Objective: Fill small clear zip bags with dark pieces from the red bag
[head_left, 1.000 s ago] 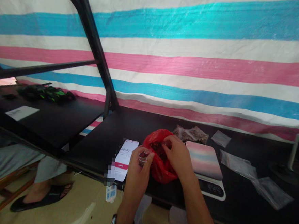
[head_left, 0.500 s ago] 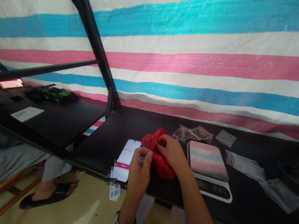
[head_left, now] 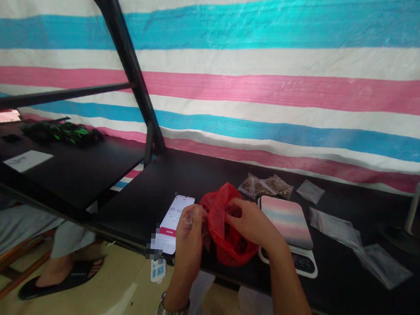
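A red plastic bag [head_left: 223, 225] stands on the black table with its mouth spread and dark contents showing dimly inside. My right hand [head_left: 250, 220] pinches the bag's rim, its fingertips just inside the opening. Left of the bag, my left hand [head_left: 190, 237] is closed on a small piece of clear plastic [head_left: 188, 217] that looks like a little bag; its fingertips meet the red bag's edge. Close by on the left lies a phone [head_left: 177, 217] showing a timer. A kitchen scale [head_left: 286, 223] sits just right of the red bag, partly hidden by my right forearm.
Zip bags of small brownish pieces [head_left: 267, 186] lie behind the scale. Flat clear bags [head_left: 334, 227] are spread to its right, near a dark stand [head_left: 413, 210]. A black metal frame [head_left: 130, 65] rises at left. Someone's sandalled foot [head_left: 58, 271] is below.
The red bag's mouth has been pulled wider, and its body has swung toward the scale. My right hand has moved right and down with the rim. The view has turned slightly right.
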### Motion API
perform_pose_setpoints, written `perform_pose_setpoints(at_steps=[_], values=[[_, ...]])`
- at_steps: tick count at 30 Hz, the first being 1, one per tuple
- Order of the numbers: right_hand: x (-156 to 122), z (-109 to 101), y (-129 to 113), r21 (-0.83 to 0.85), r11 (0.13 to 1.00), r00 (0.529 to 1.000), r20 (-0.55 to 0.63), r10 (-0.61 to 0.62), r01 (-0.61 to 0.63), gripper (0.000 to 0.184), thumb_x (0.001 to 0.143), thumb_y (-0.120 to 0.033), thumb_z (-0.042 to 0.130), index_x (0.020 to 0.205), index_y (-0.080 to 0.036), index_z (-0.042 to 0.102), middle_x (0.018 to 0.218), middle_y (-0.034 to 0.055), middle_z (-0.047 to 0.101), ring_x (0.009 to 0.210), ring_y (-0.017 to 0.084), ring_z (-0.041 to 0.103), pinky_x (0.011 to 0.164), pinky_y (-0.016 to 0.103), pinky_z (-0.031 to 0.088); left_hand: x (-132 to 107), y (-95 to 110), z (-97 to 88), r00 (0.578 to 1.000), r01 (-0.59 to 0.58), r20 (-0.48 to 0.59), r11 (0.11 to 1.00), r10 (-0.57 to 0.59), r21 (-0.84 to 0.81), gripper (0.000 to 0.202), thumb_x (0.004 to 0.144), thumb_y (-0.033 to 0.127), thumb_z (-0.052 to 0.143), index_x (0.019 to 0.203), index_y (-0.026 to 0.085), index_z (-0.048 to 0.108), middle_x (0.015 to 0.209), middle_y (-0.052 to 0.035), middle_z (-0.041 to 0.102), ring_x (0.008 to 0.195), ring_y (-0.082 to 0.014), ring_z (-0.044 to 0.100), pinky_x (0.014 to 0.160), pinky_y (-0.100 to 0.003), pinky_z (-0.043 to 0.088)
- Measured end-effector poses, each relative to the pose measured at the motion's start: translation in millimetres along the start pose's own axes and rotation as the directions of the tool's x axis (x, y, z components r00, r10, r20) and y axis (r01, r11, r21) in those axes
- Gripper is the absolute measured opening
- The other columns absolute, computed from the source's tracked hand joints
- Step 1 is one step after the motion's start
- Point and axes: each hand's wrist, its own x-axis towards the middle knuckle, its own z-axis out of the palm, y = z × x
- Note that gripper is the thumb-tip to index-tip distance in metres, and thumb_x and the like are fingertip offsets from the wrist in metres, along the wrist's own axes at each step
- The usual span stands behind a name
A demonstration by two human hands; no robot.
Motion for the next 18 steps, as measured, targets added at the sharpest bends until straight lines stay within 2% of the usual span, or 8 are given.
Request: perform_pose_setpoints(at_steps=[7, 10, 13, 15, 18], values=[[-6.8, -8.9, 6.2, 0.195, 0.981, 0.999, 0.025, 0.021, -0.026, 0.014, 0.093, -0.022, 0.064, 0.099, -0.021, 0.077, 0.093, 0.0036, 0.082, 0.084, 0.019, 0.076, 0.077, 0.030, 0.056, -0.5, 0.8, 6.2, 1.000, -0.028, -0.001, 0.998, 0.029, 0.052, 0.053, 0.088, 0.073, 0.070, 0.100, 0.021, 0.066, 0.092, -0.0019, 0.068, 0.086, -0.0187, 0.064, 0.080, -0.032, 0.055], [-11.2, -17.4, 9.6, 0.247, 0.967, 0.998, -0.002, 0.062, -0.059, 0.012, 0.094, -0.026, 0.064, 0.095, -0.020, 0.074, 0.092, 0.0043, 0.081, 0.084, 0.019, 0.076, 0.077, 0.029, 0.056, -2.0, 11.2, 6.2, 0.994, -0.111, 0.004, 0.985, 0.111, 0.132, 0.047, 0.087, 0.066, 0.074, 0.098, 0.021, 0.067, 0.092, -0.0027, 0.069, 0.084, -0.0193, 0.065, 0.077, -0.032, 0.055], [-16.9, -27.4, 12.2, 0.282, 0.958, 0.996, -0.044, 0.074, -0.058, 0.015, 0.095, -0.033, 0.067, 0.099, -0.020, 0.074, 0.094, 0.0052, 0.082, 0.085, 0.019, 0.076, 0.076, 0.029, 0.056, -8.6, 27.9, 5.5, 0.975, -0.219, 0.008, 0.955, 0.222, 0.199, 0.033, 0.088, 0.051, 0.077, 0.100, 0.022, 0.067, 0.094, -0.0021, 0.069, 0.082, -0.0181, 0.066, 0.077, -0.031, 0.054], [-21.7, -34.1, 9.8, 0.337, 0.941, 0.997, -0.057, 0.055, -0.032, 0.022, 0.096, -0.040, 0.068, 0.104, -0.021, 0.073, 0.096, 0.0057, 0.082, 0.087, 0.020, 0.076, 0.077, 0.030, 0.058, -14.6, 38.0, 5.5, 0.959, -0.283, 0.075, 0.931, 0.273, 0.230, 0.025, 0.088, 0.043, 0.077, 0.101, 0.023, 0.068, 0.096, -0.0020, 0.070, 0.085, -0.0182, 0.067, 0.080, -0.030, 0.054], [-29.7, -42.0, -1.9, 0.404, 0.912, 0.993, -0.118, -0.018, 0.065, 0.025, 0.096, -0.043, 0.068, 0.109, -0.022, 0.072, 0.101, 0.0058, 0.082, 0.092, 0.020, 0.077, 0.083, 0.031, 0.060, -21.4, 43.9, 6.4, 0.947, -0.308, 0.184, 0.908, 0.264, 0.284, 0.020, 0.088, 0.036, 0.077, 0.102, 0.024, 0.070, 0.094, -0.0018, 0.071, 0.087, -0.0189, 0.066, 0.083, -0.031, 0.054]])
